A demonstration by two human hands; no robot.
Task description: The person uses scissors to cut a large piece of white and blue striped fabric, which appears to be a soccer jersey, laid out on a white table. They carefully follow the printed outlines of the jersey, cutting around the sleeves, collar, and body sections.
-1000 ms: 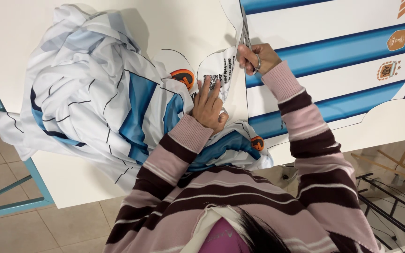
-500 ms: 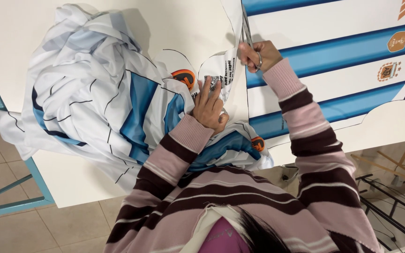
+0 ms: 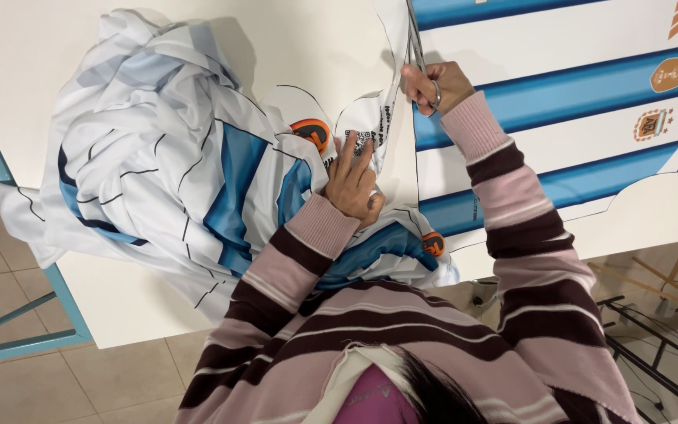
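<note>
My right hand grips a pair of scissors whose blades point away from me along the edge of a flat printed fabric panel with white and blue stripes and small badges. My left hand lies flat, fingers together, pressing down the white cut strip of fabric beside the cut line. A crumpled heap of the same white and blue printed fabric sits to the left of my left hand.
Everything lies on a white table with a blue metal frame. Tiled floor shows at the lower left. Wooden and dark metal legs stand on the floor at the lower right.
My right hand and the scissors have crept slightly farther along the cut line, away from me. My left hand holds its place on the fabric.
</note>
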